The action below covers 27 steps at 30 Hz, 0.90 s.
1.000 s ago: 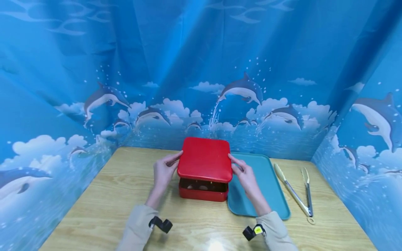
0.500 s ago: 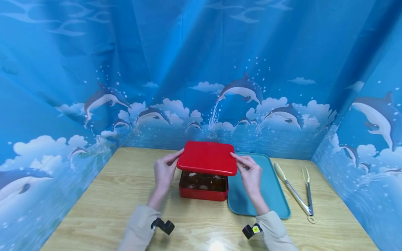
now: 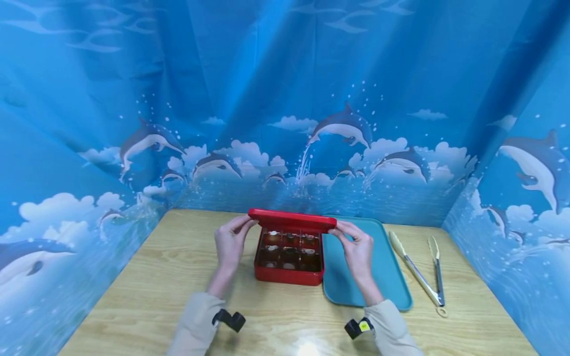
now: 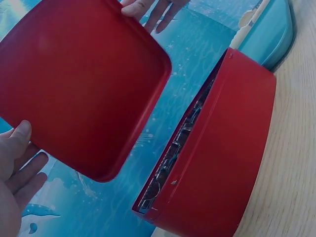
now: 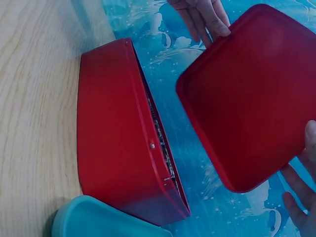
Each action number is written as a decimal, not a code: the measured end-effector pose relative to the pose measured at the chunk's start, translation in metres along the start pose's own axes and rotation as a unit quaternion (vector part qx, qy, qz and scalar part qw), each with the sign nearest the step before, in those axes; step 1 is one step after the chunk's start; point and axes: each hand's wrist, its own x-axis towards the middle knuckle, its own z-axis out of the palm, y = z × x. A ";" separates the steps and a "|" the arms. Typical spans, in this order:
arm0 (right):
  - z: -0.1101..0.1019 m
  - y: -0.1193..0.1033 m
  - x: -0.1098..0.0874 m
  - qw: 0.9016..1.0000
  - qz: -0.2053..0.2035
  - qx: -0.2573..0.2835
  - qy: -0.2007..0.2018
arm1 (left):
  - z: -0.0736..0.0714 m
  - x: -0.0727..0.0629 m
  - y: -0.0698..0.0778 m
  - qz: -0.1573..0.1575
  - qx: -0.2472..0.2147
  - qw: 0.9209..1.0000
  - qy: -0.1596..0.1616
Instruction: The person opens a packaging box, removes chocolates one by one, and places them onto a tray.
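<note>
A square red lid [image 3: 291, 220] is tilted up steeply above the back of a red box [image 3: 288, 276], apart from it in both wrist views. My left hand [image 3: 229, 243] pinches the lid's left edge between thumb and fingers. On the opposite edge, my right hand [image 3: 357, 247] grips the lid the same way. Inside the box, a dark divider makes several compartments, with small shiny items in them too unclear to name. The left wrist view shows the lid's smooth face [image 4: 81, 84], and the box's red side wall [image 4: 222, 148] stands to its right.
A teal tray [image 3: 367, 267] lies right beside the box. Farther right, metal tongs [image 3: 420, 277] with pale tips lie spread on the wooden table [image 3: 169, 277]. A blue dolphin-print curtain [image 3: 285, 99] hangs behind the table.
The lid has tipped from nearly level to steep, its front edge rising away from the box. More of the compartments shows. The hands hold on; the right one has shifted slightly right.
</note>
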 end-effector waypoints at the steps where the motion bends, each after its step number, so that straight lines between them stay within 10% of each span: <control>1: 0.000 0.005 0.000 1.000 0.009 0.008 0.000 | -0.001 0.000 0.000 -0.004 -0.002 1.000 -0.006; 13: -0.005 0.021 0.002 0.988 0.131 0.047 -0.069 | -0.003 0.004 -0.001 -0.111 -0.044 0.990 -0.079; 27: 0.003 0.040 -0.003 0.943 0.309 0.069 -0.105 | 0.002 0.001 -0.010 -0.234 -0.079 0.962 -0.119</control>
